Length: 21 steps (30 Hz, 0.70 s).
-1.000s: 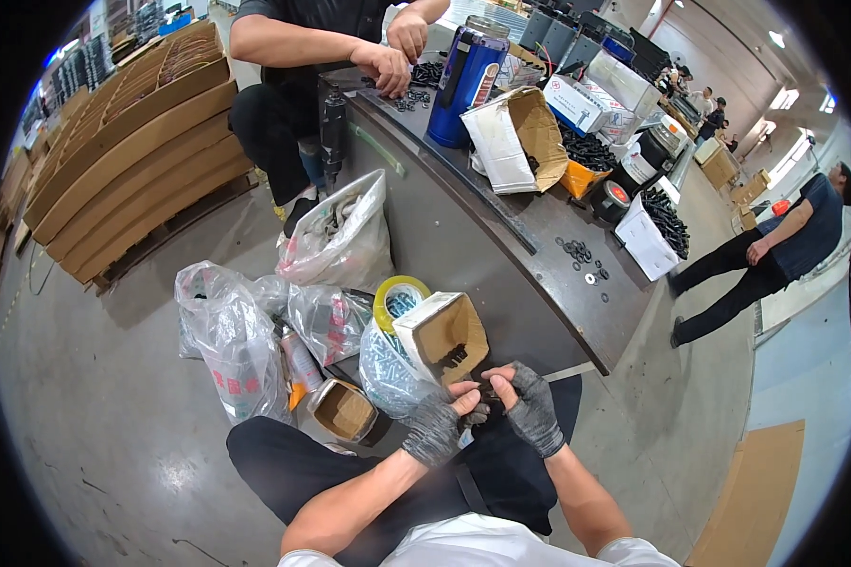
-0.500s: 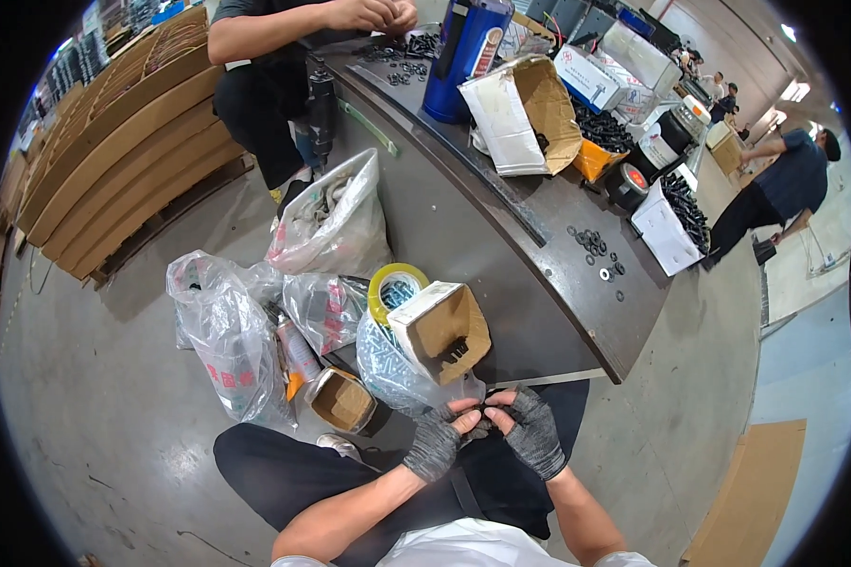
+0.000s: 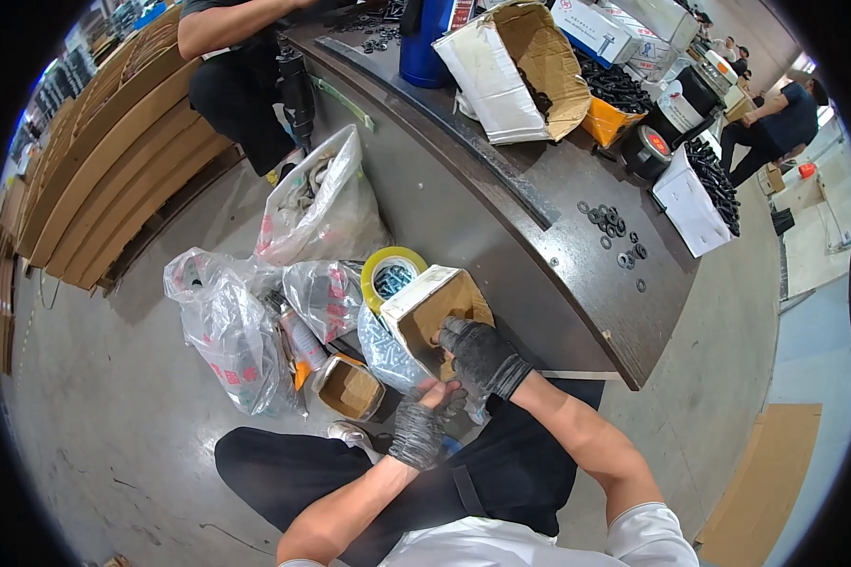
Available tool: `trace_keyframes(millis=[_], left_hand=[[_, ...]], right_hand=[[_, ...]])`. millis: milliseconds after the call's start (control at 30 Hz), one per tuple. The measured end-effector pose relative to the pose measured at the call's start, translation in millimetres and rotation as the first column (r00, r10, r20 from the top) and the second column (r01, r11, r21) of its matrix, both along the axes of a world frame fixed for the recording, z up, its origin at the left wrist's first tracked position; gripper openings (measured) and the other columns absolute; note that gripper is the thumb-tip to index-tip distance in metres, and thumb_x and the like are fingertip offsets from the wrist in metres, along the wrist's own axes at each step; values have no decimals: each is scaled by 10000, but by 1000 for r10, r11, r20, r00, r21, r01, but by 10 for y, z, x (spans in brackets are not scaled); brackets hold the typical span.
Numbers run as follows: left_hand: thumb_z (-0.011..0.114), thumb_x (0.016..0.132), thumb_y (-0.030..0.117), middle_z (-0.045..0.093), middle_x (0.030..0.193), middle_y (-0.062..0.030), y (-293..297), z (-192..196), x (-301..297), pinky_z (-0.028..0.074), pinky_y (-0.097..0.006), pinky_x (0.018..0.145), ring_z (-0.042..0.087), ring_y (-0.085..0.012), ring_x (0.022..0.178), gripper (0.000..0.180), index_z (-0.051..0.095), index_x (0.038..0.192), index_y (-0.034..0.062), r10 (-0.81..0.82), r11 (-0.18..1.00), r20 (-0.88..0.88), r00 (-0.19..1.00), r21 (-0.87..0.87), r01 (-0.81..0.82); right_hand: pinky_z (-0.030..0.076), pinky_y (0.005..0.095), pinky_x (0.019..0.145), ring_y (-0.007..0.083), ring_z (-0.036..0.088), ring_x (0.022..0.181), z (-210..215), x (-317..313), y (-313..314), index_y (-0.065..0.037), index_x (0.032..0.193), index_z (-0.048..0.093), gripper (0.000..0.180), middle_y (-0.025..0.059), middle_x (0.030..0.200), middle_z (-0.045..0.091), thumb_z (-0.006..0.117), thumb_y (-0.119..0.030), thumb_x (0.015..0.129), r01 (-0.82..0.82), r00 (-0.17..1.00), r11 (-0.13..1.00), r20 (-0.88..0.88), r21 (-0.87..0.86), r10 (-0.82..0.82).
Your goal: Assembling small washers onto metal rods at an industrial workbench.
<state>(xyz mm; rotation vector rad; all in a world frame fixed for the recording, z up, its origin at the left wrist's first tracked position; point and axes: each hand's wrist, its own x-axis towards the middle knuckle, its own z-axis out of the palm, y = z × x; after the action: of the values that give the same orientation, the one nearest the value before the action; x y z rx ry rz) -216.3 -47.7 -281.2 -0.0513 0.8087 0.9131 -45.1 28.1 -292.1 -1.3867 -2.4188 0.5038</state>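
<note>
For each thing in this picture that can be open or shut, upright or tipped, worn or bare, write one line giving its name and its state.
Small cardboard box: open, tipped on its side, right hand reaching into it.
Second small box: open, on the floor.
Left hand: gloved, held just below the right hand.
Large carton: open, lying on its side on the table.
Roll of yellow tape: standing on edge.
Clear plastic bags: slumped, crumpled on the floor.
</note>
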Motion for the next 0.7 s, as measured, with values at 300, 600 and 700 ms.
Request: trace_keyframes(millis=[300, 600, 700], left_hand=[[638, 934, 96, 661, 1043, -143, -23, -20, -40, 545, -320, 852, 658, -228, 946, 213, 566, 1097, -20, 18, 998, 34, 999, 58, -20], [645, 918, 101, 667, 1060, -96, 9, -59, 22, 524, -312, 865, 648, -185, 943, 206, 615, 1095, -2, -96, 993, 89, 991, 83, 89], [692, 887, 173, 664, 1072, -61, 12, -58, -68, 514, -302, 877, 637, -170, 982, 322, 620, 1155, 11, -216, 966, 176, 960, 182, 184]], right_hand=[[505, 403, 909, 325, 614, 1071, 27, -60, -2, -14, 1150, 640, 355, 166, 1168, 621, 658, -106, 807, -110, 992, 957, 24, -268, 121], [510, 403, 859, 342, 648, 985, 1372, -110, -374, -29, 1106, 639, 276, 163, 1072, 666, 598, 17, 836, 73, 972, 996, -227, 58, -58], [513, 401, 815, 321, 649, 940, 2148, -143, -703, -53, 1097, 640, 295, 141, 1026, 664, 632, 1, 808, 26, 981, 985, -193, 171, 8]])
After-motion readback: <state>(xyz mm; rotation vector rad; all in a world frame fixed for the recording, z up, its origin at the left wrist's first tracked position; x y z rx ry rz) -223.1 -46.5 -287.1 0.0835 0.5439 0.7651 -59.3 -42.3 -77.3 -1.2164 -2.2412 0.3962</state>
